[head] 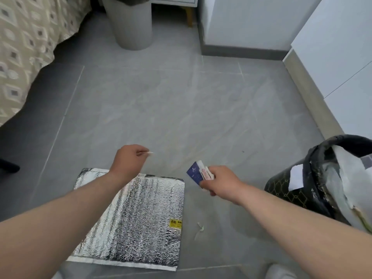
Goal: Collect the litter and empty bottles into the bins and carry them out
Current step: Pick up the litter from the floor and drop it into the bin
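Now, above the grey floor (181,107), my left hand (128,160) is curled, thumb and forefinger pinching a thin white stick (148,153) whose tip points right. My right hand (221,183) is closed round a small bundle of packets (194,175), a blue one outermost with white ones against it, held clear of the floor. A silver foil bag (136,214) lies flat at the floor's near edge, partly under my left forearm, with a yellow label (176,223) at its right side. A small pale scrap (200,228) lies just beside the bag's right edge. At the floor's right edge stands a black bin (281,190), lined and holding white litter, near my right hand. A grey bin (132,25) stands at the far edge, near the patterned bedspread (26,47).
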Demonstrator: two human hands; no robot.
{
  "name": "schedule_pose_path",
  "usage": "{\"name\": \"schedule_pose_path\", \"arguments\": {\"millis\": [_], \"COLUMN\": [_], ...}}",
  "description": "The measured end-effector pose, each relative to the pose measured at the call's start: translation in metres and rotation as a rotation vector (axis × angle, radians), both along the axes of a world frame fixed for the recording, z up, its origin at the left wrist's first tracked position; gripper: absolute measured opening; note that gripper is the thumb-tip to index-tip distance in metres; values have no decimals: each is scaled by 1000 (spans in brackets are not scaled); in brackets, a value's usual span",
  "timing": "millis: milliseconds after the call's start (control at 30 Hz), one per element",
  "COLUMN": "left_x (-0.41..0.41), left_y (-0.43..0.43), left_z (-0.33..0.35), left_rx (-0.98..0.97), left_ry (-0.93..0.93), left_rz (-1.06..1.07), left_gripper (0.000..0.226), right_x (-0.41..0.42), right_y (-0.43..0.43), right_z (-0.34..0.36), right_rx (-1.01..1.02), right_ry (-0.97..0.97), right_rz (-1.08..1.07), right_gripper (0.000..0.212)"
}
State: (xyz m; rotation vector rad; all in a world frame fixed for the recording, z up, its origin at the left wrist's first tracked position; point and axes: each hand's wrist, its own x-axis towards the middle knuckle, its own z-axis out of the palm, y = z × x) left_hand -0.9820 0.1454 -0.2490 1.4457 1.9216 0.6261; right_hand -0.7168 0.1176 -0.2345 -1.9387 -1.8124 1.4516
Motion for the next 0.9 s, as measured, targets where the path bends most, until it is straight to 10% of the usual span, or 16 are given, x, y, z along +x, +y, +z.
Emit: {"name": "schedule_pose_path", "arguments": {"millis": [467,700,900], "left_x": [262,388,413], "left_y": [-67,-83,-93], "left_z": [169,188,175], "left_rx": [95,34,7], "left_ry": [-485,-483,-86], "left_rz": [-191,-337,-752], "left_gripper": [15,12,44], "right_x": [197,294,319], "right_y": [-64,-84,-88], "right_z": [200,195,178], "right_rx": [282,365,331], "right_ry": [116,250,303], "right_rz": [-424,-823,-880], "right_gripper": [13,22,20]}}
